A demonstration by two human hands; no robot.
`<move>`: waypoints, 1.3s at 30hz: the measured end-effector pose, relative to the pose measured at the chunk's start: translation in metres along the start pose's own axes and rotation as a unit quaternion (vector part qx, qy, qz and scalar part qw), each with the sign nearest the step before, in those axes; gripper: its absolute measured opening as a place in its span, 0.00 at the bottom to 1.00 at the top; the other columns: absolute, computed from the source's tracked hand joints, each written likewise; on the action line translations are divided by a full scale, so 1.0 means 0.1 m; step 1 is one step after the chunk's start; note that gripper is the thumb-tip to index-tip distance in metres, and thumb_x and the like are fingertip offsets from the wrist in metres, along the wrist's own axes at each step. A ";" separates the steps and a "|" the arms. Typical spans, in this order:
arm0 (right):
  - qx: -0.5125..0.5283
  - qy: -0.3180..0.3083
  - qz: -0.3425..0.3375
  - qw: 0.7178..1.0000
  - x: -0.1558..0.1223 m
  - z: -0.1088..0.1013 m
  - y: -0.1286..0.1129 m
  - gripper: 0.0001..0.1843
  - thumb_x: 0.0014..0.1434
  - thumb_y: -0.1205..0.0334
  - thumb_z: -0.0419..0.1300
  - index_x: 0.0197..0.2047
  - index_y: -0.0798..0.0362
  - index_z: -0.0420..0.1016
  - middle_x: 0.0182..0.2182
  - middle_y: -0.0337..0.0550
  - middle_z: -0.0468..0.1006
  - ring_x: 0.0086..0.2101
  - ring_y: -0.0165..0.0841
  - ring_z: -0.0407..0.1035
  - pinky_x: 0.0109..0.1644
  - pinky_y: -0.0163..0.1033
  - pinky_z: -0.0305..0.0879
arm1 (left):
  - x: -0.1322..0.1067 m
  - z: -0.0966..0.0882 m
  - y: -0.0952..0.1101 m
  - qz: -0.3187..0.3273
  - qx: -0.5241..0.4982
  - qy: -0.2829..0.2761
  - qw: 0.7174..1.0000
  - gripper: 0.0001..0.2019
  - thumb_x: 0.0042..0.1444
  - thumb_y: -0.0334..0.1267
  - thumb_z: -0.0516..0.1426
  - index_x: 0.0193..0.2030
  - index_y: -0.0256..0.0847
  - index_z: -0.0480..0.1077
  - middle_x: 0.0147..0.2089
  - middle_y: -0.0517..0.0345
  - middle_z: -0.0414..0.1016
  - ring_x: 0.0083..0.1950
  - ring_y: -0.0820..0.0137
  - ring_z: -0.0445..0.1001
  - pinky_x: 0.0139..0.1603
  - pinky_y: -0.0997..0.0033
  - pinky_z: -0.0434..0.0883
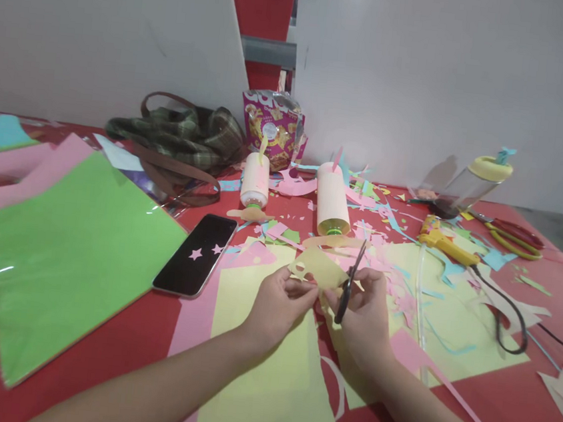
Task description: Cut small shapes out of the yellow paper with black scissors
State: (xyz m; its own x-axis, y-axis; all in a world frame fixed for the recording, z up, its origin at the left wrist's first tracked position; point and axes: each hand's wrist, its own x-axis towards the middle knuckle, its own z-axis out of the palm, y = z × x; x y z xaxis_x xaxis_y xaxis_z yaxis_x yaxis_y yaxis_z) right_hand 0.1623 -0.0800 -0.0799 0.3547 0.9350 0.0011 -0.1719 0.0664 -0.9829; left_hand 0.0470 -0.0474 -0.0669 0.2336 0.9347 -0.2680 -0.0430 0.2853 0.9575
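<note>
A small yellow paper piece [318, 267] is held above the counter [111, 347], just past the middle of the view, pinched at its near edge by the left hand [279, 305]. The right hand [364, 314] is closed around the handles of dark scissors [349, 282], whose blades point to 12 o'clock and are laid against the piece's right edge. Cutting of the piece is judged to be the step in hand, with a shape partly cut out of it. The next move is judged to call for the piece to be turned by the left hand so that the line to be cut is met by the blades, with the fingers kept out of their way.

A phone [195, 262] lies at 9 o'clock of the hands and a green sheet [66, 249] beyond it. Two paper-wrapped bottles [255, 180] are laid at 12 o'clock, and a yellow glue gun [442, 243] at 2 o'clock.

The scissor handles are hidden inside the right hand, and how far the blades are parted cannot be told. The outline being cut is hard to make out. The green sheet is cut off at the left edge.
</note>
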 end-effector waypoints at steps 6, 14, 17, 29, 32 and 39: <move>-0.005 -0.011 0.005 1.000 0.02 -0.01 -0.01 0.20 0.43 0.73 0.59 0.34 0.46 0.54 0.28 0.32 0.64 0.24 0.26 0.63 0.23 0.31 0.60 | 0.00 -0.01 -0.06 0.031 0.031 -0.008 0.999 0.09 0.42 0.37 0.58 0.26 0.36 0.61 0.30 0.54 0.75 0.33 0.70 0.73 0.33 0.74 0.67; 0.003 -0.034 0.056 0.998 0.03 -0.02 -0.05 0.18 0.46 0.70 0.57 0.34 0.44 0.51 0.23 0.28 0.61 0.15 0.22 0.58 0.15 0.27 0.55 | 0.02 -0.06 0.02 0.082 0.033 -0.078 0.993 0.05 0.47 0.34 0.52 0.29 0.34 0.65 0.27 0.54 0.72 0.30 0.70 0.72 0.34 0.71 0.69; 0.014 -0.039 0.059 0.997 0.03 -0.01 -0.06 0.18 0.45 0.70 0.58 0.34 0.45 0.52 0.23 0.28 0.61 0.16 0.22 0.59 0.16 0.27 0.56 | 0.02 -0.07 0.02 0.085 0.044 -0.106 0.990 0.04 0.48 0.33 0.50 0.27 0.35 0.64 0.26 0.55 0.72 0.29 0.70 0.72 0.33 0.71 0.68; 0.040 -0.076 0.065 0.994 0.02 -0.02 -0.06 0.20 0.45 0.72 0.59 0.35 0.44 0.54 0.24 0.30 0.64 0.21 0.25 0.61 0.22 0.30 0.59 | 0.02 -0.13 0.12 0.163 0.295 -0.111 0.935 0.17 0.50 0.37 0.49 0.11 0.38 0.57 0.12 0.66 0.47 0.15 0.79 0.47 0.16 0.77 0.48; 0.075 -0.086 0.070 0.991 0.01 0.00 -0.07 0.15 0.48 0.68 0.58 0.35 0.45 0.54 0.25 0.31 0.65 0.22 0.26 0.62 0.25 0.33 0.60 | 0.02 -0.12 0.16 0.121 0.211 -0.098 0.965 0.15 0.49 0.37 0.50 0.13 0.38 0.56 0.14 0.67 0.48 0.16 0.80 0.47 0.17 0.78 0.49; 0.135 -0.163 0.149 0.966 -0.04 0.03 -0.09 0.09 0.52 0.58 0.54 0.33 0.47 0.55 0.25 0.34 0.67 0.26 0.29 0.66 0.29 0.37 0.63 | 0.14 -0.16 0.08 0.031 0.022 -0.027 0.999 0.18 0.50 0.45 0.50 0.15 0.38 0.52 0.15 0.67 0.50 0.16 0.81 0.49 0.16 0.79 0.50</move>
State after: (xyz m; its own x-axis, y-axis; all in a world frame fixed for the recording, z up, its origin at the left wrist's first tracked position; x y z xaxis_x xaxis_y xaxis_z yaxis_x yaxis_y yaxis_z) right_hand 0.1594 -0.0835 -0.0705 -0.0473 0.9838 -0.1731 -0.4704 -0.1748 -0.8650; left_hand 0.0348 -0.0283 -0.0645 0.2841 0.9370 -0.2031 -0.0159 0.2164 0.9762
